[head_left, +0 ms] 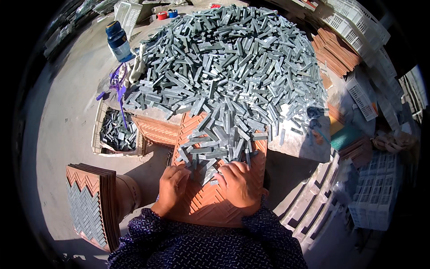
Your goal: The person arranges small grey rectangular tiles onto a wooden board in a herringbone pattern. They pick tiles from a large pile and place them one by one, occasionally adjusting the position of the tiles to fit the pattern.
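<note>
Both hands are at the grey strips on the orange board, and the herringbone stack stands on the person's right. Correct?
No, one side is wrong: in the head view the herringbone stack stands on the person's left. The left hand and right hand are at the grey strips on the orange board.

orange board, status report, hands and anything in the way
Left hand, right hand: at near edge of gray strips. Orange board: visible near grooves bare. In the way: strips heaped across its middle.

The left hand (174, 184) curls inward; to its right, near but apart, the right hand (239, 184) arches palm down, sleeved forearms (274, 227) behind both.
</note>
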`<act>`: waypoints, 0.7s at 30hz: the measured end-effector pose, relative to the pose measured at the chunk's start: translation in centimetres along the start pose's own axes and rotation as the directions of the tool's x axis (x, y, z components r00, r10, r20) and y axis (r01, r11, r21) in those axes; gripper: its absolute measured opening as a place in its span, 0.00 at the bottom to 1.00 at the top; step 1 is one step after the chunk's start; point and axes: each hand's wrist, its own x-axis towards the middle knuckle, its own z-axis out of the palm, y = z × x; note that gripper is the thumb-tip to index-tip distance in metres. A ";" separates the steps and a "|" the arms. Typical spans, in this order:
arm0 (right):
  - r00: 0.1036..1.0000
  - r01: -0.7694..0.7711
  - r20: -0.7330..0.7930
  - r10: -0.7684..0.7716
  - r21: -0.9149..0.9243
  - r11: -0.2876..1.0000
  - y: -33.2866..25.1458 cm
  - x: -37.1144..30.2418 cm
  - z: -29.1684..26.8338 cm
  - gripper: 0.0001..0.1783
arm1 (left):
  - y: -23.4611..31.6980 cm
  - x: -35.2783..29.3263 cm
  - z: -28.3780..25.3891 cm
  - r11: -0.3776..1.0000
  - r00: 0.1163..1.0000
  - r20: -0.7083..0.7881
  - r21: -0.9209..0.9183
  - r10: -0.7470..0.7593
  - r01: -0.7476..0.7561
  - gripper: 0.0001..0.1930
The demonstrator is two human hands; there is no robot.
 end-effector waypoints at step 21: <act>0.998 0.063 -0.008 -0.063 -0.010 0.998 3.3 1.7 1.5 0.17 | 3.6 -0.5 3.7 0.971 0.988 0.149 0.225 0.047 -0.081 0.21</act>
